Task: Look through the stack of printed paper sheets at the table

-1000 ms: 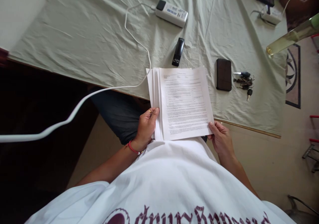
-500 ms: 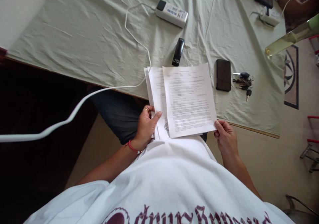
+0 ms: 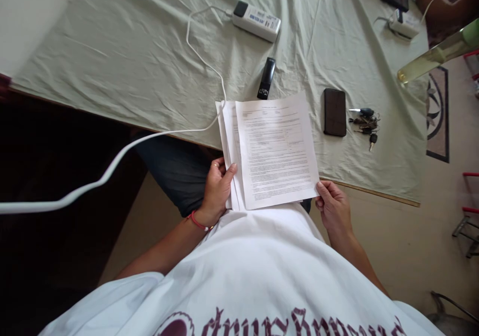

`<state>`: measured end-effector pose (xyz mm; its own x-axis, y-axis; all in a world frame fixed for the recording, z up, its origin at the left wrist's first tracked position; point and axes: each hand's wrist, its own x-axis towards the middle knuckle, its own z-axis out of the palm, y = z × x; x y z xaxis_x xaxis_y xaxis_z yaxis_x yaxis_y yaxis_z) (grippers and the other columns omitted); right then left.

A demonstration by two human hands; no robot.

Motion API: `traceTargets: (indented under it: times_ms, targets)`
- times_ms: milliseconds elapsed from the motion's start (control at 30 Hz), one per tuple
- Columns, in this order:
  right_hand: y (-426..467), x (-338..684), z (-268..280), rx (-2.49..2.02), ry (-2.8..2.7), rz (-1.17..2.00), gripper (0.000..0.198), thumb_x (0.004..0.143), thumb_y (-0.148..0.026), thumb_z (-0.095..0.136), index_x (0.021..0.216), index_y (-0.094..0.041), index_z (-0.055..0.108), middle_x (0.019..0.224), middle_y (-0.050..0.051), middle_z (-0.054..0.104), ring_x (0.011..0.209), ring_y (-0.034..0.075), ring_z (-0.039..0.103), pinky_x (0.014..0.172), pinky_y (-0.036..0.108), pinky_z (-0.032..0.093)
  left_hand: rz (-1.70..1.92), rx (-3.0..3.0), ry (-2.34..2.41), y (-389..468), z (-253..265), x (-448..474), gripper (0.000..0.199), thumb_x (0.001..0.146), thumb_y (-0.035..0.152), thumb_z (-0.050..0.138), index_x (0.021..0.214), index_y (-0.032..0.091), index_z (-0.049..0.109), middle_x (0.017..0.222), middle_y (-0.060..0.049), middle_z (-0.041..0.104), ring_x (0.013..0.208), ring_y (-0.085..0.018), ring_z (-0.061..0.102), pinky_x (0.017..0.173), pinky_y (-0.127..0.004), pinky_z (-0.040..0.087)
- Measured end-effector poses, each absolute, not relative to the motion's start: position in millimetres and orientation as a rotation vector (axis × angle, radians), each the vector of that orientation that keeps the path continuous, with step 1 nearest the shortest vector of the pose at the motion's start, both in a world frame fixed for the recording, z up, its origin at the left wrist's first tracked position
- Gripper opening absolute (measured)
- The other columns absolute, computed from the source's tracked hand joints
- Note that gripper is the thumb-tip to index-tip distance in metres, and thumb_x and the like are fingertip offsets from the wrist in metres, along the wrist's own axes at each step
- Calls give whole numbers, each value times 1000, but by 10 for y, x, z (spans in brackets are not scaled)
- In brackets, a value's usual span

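Note:
My left hand [image 3: 220, 186] is closed on the left edge of a stack of papers [image 3: 229, 141], thumb on top and fingers underneath. Over the stack lies a printed sheet [image 3: 279, 151], full of small lines of text. Its lower right corner is pinched between the thumb and fingers of my right hand [image 3: 333, 204]. The sheet covers most of the papers below, leaving a strip showing on the left. All the papers rest partly over the table edge, close to my white shirt.
On the green tablecloth [image 3: 123, 62] are a white boxy device [image 3: 256, 22] with a white cable [image 3: 130, 149], a small black device [image 3: 267, 78], a black phone [image 3: 335, 112] and a bunch of keys [image 3: 366, 121]. A greenish bottle-like object [image 3: 434, 59] juts in from the right.
My right hand has moved left with the top sheet, which now covers more of the stack, including the round stamp seen before. My left hand has shifted slightly left.

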<state>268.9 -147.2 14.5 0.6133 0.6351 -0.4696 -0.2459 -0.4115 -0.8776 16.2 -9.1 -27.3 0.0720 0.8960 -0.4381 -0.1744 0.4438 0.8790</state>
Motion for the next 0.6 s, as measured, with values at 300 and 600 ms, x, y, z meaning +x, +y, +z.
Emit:
traceTargets:
  times_ms: [300,600]
  targets:
    - [-1472,2613,133,-1792,-408,1013,36,81,-53,80,84,-19,68,60,-5,52,51,6,36,48,22,23,852,765,1131,-136,-156,193,46,84,55,75,109,21,57,114,-6,73,110,-25,69,100,-39,53]
    - [-1466,2580,42,-1967,-692,977,36,83,-54,73,92,-20,67,72,-1,57,62,13,45,59,28,38,804,832,1072,-122,-227,199,51,79,44,82,117,17,61,120,-11,74,112,-27,70,107,-46,51]
